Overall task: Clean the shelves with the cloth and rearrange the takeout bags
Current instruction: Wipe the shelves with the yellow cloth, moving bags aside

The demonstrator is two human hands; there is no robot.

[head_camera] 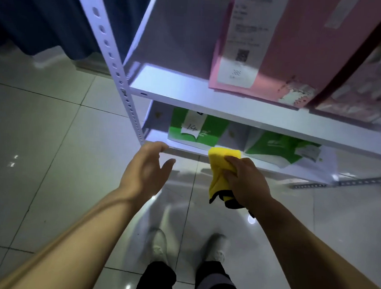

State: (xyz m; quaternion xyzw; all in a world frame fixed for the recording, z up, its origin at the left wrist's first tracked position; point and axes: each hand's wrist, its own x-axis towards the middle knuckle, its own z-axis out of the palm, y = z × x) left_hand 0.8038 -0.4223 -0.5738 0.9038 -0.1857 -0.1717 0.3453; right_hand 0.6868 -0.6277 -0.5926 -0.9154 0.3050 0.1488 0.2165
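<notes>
My right hand (245,180) grips a bunched yellow cloth (220,168) with a dark edge, held at the front edge of the lower white shelf (185,149). My left hand (148,166) is open, fingers spread, its fingertips at that shelf's front left corner. On the lower shelf stand two green-and-white takeout bags: one with a "14" label (197,129) at the left, another (282,149) tilted at the right. A pink takeout bag (285,50) with a white receipt stands on the upper shelf (187,93), with a patterned pink bag (364,87) to its right.
A perforated white metal upright (114,58) frames the rack's left side. A dark blue curtain (37,14) hangs at the back left. Glossy tiled floor (52,159) lies below, with my two white shoes (188,248) standing on it.
</notes>
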